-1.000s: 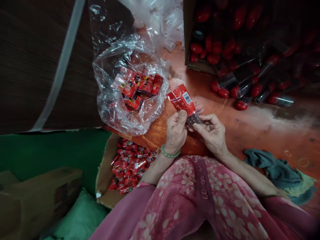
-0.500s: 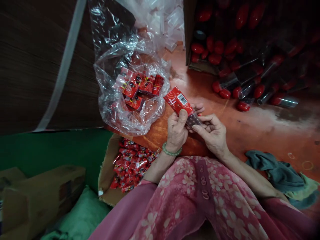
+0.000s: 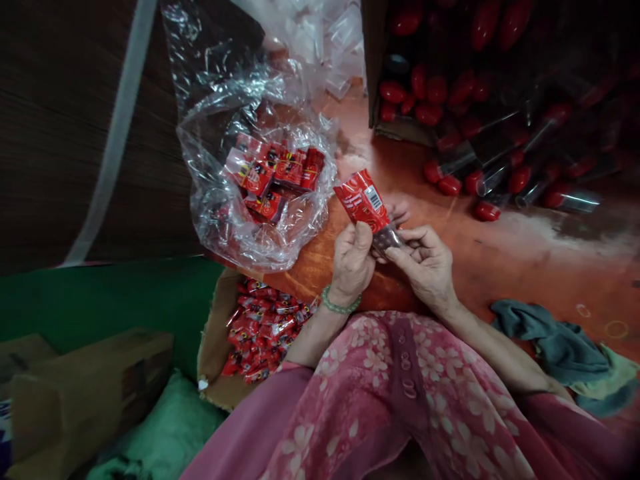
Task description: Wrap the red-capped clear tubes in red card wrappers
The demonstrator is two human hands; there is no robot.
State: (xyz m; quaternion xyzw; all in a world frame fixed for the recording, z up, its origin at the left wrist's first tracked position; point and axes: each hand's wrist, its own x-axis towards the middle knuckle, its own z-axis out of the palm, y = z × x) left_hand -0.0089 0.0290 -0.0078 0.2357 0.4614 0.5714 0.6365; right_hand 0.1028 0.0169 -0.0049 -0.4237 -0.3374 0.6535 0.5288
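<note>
Red and glossy, a printed packet [image 3: 363, 200] with a barcode is held up in front of the person's body, tilted so its wide top leans away to the left. Both forearms reach forward from a pink floral garment [image 3: 380, 360], elbows apart, wrists drawn in toward the packet. The left hand [image 3: 353, 263], with a green beaded bracelet [image 3: 341, 303] at its wrist, is on the packet's near left side, thumb pointing up and pressed on its lower edge. The right hand [image 3: 425, 267] comes from the packet's near right, thumb and fingers closed in a pinch on its see-through lower end. A few fingertips show past the packet's right edge; which hand they belong to is hard to tell. The hands cover part of that lower end.

To the left of the packet, a crinkled clear plastic bag [image 3: 295, 250] lies open around stacked red packet bundles [image 3: 257, 173], its shiny folds partly veiling them. Nearer the body and left of the packet, a cardboard box [image 3: 213, 340] holds a heap of small red packets [image 3: 263, 327], partly hidden by the left forearm. Beyond the packet to the right, clear tubes with red ends [image 3: 490, 177] lie jumbled in shadow. Nearer and to the right of the packet, a blue-green cloth [image 3: 550, 340] lies crumpled on the orange-brown surface [image 3: 480, 267].
</note>
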